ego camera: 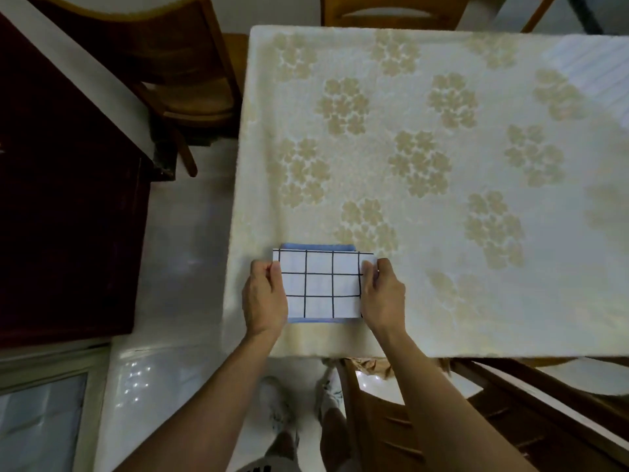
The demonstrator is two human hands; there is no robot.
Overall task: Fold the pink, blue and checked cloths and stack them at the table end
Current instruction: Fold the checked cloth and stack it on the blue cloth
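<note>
A wooden chair (476, 413) stands under the near table edge. Left hand (264, 298) and right hand (383, 292) pinch the folded checked cloth (323, 284) atop the blue cloth (316, 247) on the floral tablecloth (442, 148); any pink cloth is hidden.

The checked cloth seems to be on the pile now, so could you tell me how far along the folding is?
Done: the checked cloth is folded and lies on the folded blue cloth near the table corner. In hand: left hand and right hand hold its side edges. Left: letting go. No pink cloth shows; possibly underneath.
</note>
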